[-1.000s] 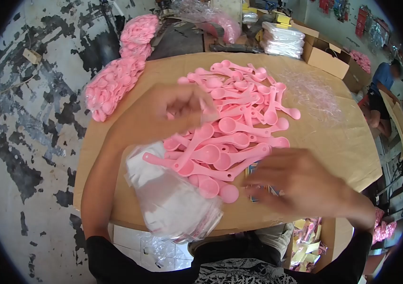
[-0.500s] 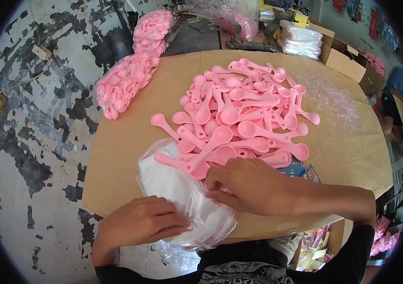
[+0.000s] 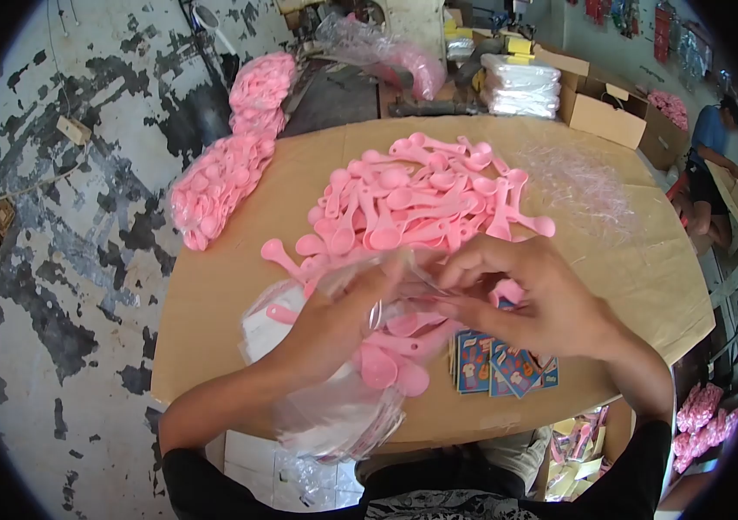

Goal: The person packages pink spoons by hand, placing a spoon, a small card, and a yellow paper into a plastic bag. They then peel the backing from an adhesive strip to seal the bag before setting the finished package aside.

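A thin clear plastic bag (image 3: 421,276) is stretched between my two hands above the front of the table. My left hand (image 3: 343,305), partly smeared by motion, grips its left side. The fingers and thumb of my right hand (image 3: 533,290) pinch the bag's right edge. Under my hands lie several pink measuring spoons (image 3: 395,368), partly on a stack of clear plastic bags (image 3: 325,420). Behind them is a large heap of pink measuring spoons (image 3: 421,195). Blue printed cards (image 3: 507,368) lie in a small pile below my right hand.
Filled bags of pink spoons (image 3: 226,178) lie at the table's left edge. Loose clear plastic strands (image 3: 581,186) are on the cardboard-covered table (image 3: 646,286) at right. Beyond stand stacked clear packs (image 3: 520,87) and a cardboard box (image 3: 607,117). A person (image 3: 715,156) sits far right.
Both hands have risen from the bag stack and spoons, and a clear bag is now between them. The blue cards, formerly mostly covered by my right arm, now show. The view has shifted slightly.
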A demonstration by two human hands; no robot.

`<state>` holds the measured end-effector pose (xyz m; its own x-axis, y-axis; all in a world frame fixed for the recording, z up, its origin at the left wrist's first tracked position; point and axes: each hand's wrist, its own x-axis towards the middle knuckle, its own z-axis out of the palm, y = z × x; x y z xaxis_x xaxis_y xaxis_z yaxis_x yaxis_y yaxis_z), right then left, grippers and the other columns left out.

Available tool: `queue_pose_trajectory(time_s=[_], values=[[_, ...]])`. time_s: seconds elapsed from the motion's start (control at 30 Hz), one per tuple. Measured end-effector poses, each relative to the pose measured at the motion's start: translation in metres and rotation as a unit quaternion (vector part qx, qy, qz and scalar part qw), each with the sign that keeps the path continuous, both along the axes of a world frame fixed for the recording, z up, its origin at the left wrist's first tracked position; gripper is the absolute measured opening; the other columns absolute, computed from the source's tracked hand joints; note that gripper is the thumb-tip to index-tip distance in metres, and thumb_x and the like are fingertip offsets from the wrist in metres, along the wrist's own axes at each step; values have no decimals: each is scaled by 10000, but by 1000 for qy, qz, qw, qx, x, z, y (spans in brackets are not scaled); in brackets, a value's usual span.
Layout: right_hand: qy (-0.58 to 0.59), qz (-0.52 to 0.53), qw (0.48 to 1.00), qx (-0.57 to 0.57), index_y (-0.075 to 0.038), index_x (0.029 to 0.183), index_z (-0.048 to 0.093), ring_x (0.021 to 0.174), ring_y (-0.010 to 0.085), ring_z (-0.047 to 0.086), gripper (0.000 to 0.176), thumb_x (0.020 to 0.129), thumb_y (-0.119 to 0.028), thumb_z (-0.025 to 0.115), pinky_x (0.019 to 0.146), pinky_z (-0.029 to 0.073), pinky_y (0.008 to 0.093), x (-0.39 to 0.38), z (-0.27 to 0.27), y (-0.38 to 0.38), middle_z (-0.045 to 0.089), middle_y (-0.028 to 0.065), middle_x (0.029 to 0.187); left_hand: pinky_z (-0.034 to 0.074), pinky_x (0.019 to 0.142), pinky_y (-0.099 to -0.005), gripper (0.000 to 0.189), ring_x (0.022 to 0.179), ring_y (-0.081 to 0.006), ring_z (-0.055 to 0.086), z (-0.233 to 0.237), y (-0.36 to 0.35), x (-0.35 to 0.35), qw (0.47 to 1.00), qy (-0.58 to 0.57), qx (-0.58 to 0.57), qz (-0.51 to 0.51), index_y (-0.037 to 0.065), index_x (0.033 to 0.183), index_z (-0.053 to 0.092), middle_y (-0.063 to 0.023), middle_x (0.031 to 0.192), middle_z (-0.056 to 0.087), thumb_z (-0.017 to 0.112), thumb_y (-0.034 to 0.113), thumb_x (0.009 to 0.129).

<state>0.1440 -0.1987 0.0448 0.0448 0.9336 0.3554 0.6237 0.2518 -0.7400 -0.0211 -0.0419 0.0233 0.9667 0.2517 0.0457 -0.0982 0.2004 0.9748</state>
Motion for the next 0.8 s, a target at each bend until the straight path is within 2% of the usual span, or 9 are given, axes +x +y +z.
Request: queue_pose_trajectory(time_s=[0.1,0.17,0.23,0.37,0.4,0.5,0.6,0.7,0.8], values=[[-256,86,957,-102,-44,1053,625,834,208,641,309,838,-235,739,781,503,324,49,15,-29,679,54,906,512,934,-410,447,1096,-305,622,1,13,16,992,-43,-114,-8,-1,1369,408,-232,1222,590,397,304,1042],[-221,114,955,-159,-54,1033,650,918,263,621,341,817,-297,752,836,472,368,68,-6,-44,682,57,965,530,911,-416,450,1085,-313,634,-4,17,16,996,-34,-80,34,-5,1378,387,-235,1238,589,403,291,1040],[-216,90,950,-208,-59,1032,663,875,265,637,338,810,-294,759,782,483,368,72,-14,-46,688,69,930,530,915,-420,452,1091,-318,633,-4,19,11,994,12,-61,93,-11,1369,395,-236,1248,584,401,300,1040],[-160,34,946,-280,-57,1027,683,759,280,652,326,813,-292,756,693,500,360,81,-9,-40,692,95,833,536,921,-407,403,1083,-300,639,-19,35,10,992,-17,-87,95,-10,1324,449,-211,1243,594,474,253,1020],[-159,26,966,-204,-43,1004,685,632,233,653,269,858,-265,724,573,487,332,80,-11,-39,670,90,738,538,921,-407,382,1069,-293,644,-20,34,10,992,-21,-63,104,-13,1306,467,-202,1219,607,499,225,1009],[-15,-82,961,-265,-37,1016,668,564,150,625,228,906,-236,682,506,448,290,70,-6,-31,643,73,696,542,924,-411,329,1031,-277,657,-23,30,9,990,-30,-34,132,-21,1255,517,-181,1152,641,561,151,978],[55,-98,978,-177,-43,1038,656,509,79,565,195,939,-210,644,467,413,250,57,-23,-15,608,48,648,548,921,-410,305,1000,-266,666,-27,30,8,985,-40,-70,154,-27,1225,542,-165,1093,663,586,123,962],[13,-50,991,-121,-37,1019,643,515,56,530,179,941,-199,640,479,412,240,50,-37,2,595,24,630,556,910,-387,318,994,-245,666,-30,32,8,982,-57,-64,166,-32,1230,539,-148,1052,673,582,141,967],[36,-51,995,-78,-29,988,628,538,37,527,156,952,-181,624,478,404,244,28,-31,22,589,-3,631,561,888,-343,356,989,-192,656,-29,32,9,979,-65,-43,188,-39,1234,547,-118,1041,671,593,189,965]])
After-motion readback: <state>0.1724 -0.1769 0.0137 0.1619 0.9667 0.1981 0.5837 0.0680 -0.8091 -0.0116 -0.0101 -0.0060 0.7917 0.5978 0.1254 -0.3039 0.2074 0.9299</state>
